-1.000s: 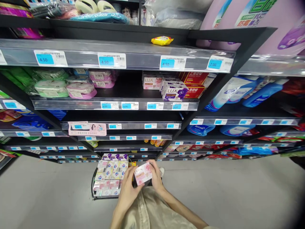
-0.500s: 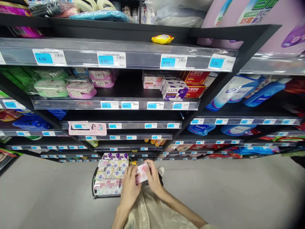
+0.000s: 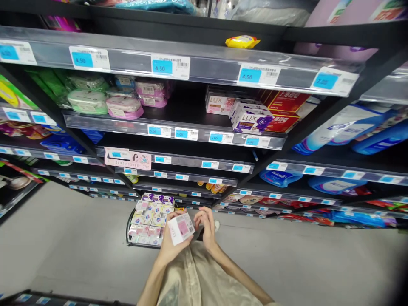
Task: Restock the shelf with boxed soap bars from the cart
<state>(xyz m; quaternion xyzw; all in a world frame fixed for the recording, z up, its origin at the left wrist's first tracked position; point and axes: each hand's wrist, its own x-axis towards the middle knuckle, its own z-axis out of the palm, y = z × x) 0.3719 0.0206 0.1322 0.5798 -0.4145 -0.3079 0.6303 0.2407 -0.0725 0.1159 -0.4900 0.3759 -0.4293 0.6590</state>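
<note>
My left hand (image 3: 169,247) is closed round a small pink and white soap box (image 3: 181,228), held low in front of me with its barcode side up. Just to its right, my right hand (image 3: 206,225) has its fingers curled near the box's edge and grips nothing that I can see. Below and left of both hands, a black basket (image 3: 129,227) on the floor is packed with several soap boxes. Matching LUX soap boxes (image 3: 250,117) stand on the second shelf, up and to the right.
Black store shelving with blue price tags (image 3: 162,67) fills the view. Green and pink wipe packs (image 3: 86,101) lie at the left, red boxes (image 3: 284,103) and blue detergent bottles (image 3: 376,138) at the right. A yellow packet (image 3: 242,41) sits on the upper shelf. Grey floor stretches below.
The soap box has turned over from its pink flower face to its barcode side and now rests in my left hand alone. My right hand has come off it. The view has shifted.
</note>
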